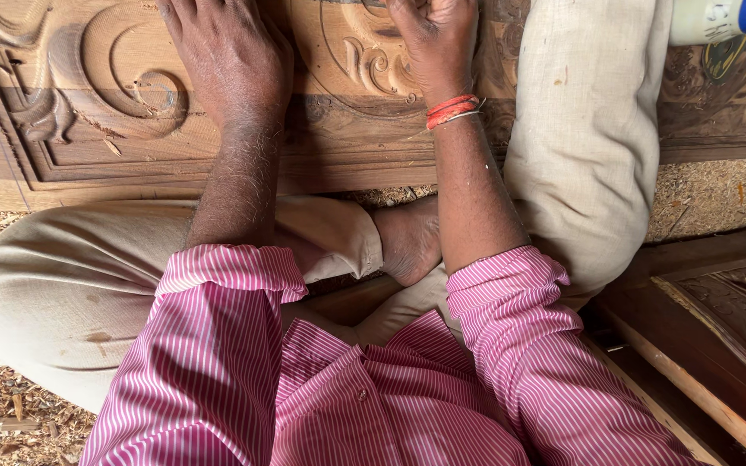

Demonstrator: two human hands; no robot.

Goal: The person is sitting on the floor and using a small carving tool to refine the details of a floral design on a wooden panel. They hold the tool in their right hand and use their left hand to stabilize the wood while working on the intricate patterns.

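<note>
From my feed I'm looking straight down at a big brown carved wooden panel point(373, 151) with scroll and leaf relief, lying flat across the far part of the scene on a floor covered in sawdust and wood shavings point(718, 194). The left hand point(226, 56) rests palm-down on the panel, just right of a deep spiral scroll carving point(144, 82); fingers run off the top edge, so I can't tell if it's gripping anything, though it looks flat on the wood. The right hand point(438, 39) sits on the panel too, over a smaller curled carving point(373, 69), fingers bent inward; whether it holds a tool I honestly can't tell, the tips are cut off. There's a set of red and orange bangles point(452, 110) on that wrist. Both forearms come out of rolled pink striped shirt sleeves point(218, 345). The person sits cross-legged in beige trousers point(62, 285), bare foot point(407, 242) tucked between the arms, right knee up on the panel. Far right there's a white bottle with a blue cap point(723, 17), and near right another dark carved wooden piece point(736, 311).
</note>
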